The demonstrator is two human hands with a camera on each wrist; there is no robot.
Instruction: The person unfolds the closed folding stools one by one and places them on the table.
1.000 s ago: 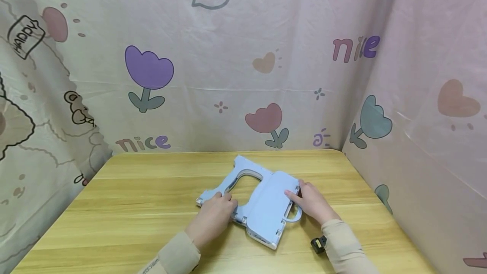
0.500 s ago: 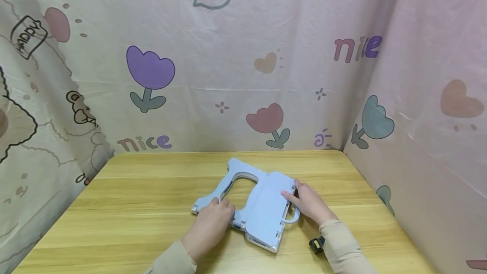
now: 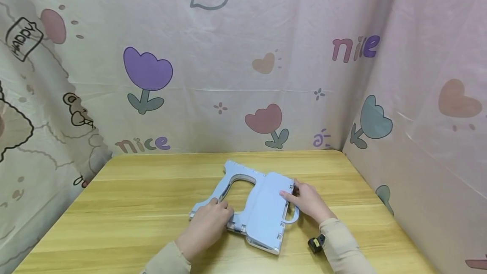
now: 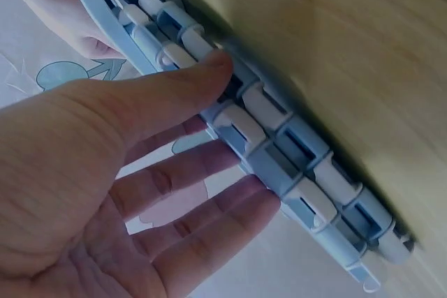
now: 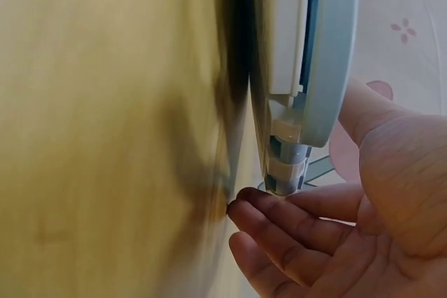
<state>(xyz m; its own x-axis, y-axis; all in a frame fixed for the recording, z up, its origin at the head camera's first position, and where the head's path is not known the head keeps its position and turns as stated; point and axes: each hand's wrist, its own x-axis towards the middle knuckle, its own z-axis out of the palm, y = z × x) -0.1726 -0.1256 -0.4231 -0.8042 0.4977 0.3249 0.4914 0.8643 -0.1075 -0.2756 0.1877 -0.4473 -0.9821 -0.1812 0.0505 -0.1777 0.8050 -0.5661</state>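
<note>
A light blue folded plastic stool lies nearly flat on the wooden table, with a large opening on its left and a small loop handle on its right. My left hand pinches its near-left edge. In the left wrist view, thumb and fingers hold a row of blue and white hinge knuckles. At the stool's right edge, my right hand grips with the thumb on top. In the right wrist view its fingers curl by the hinge end; the thumb's tip is hidden behind the panel.
The wooden table runs back to a printed cloth that also hangs along both sides. A small black device sits at my right wrist, beside the sleeve.
Between my two hands the stool has slid a little left and toward me, turning slightly. Both hands have moved with it and keep their hold.
</note>
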